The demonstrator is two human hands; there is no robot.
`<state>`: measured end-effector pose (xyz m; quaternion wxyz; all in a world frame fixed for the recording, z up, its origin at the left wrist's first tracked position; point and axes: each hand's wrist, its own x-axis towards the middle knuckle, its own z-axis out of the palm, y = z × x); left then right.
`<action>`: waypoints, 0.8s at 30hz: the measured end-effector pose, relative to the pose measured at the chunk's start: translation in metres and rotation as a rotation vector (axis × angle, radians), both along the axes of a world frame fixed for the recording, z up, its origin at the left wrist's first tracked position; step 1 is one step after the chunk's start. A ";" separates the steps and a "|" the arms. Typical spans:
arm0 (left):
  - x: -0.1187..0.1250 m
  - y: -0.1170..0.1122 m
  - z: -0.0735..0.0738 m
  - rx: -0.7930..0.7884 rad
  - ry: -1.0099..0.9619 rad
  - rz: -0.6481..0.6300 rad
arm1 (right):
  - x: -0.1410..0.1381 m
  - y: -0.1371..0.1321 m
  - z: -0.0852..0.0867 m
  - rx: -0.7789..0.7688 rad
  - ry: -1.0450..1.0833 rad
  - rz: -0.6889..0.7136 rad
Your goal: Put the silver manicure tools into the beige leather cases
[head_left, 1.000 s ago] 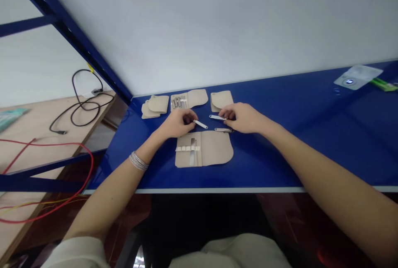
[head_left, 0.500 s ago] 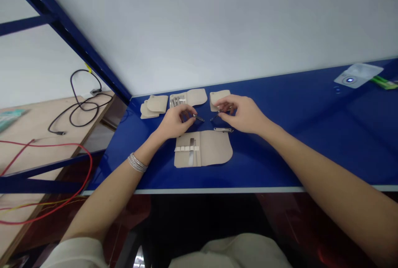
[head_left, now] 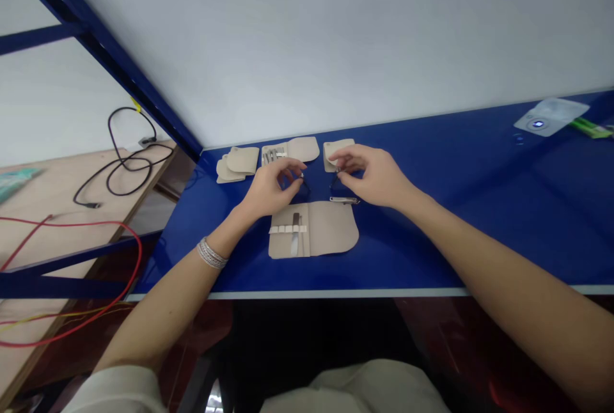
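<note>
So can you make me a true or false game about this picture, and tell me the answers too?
1. The left hand has a silvery bracelet on its wrist. True.
2. The table top is green. False: it is blue.
3. A small metal tool lies on the table just behind the front beige pouch. True.
4. The right hand is inside the front beige pouch. False: it is behind that pouch, near a far beige pouch.
5. The red wire lies on the blue table. False: it runs over a wooden board to the left.
</note>
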<state>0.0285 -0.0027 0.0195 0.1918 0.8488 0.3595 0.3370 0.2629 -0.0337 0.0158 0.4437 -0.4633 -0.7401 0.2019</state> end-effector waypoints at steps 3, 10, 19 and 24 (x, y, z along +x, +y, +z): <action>0.001 -0.002 0.001 0.007 -0.006 -0.010 | 0.000 0.000 -0.002 -0.009 0.021 0.004; 0.004 -0.007 0.004 0.028 -0.001 -0.026 | 0.000 0.000 -0.001 -0.025 0.044 0.024; 0.006 -0.008 0.001 0.031 -0.011 -0.064 | -0.004 -0.005 0.001 0.005 -0.034 0.046; 0.008 -0.008 0.001 -0.020 -0.031 -0.066 | -0.006 -0.007 0.004 0.007 -0.058 0.067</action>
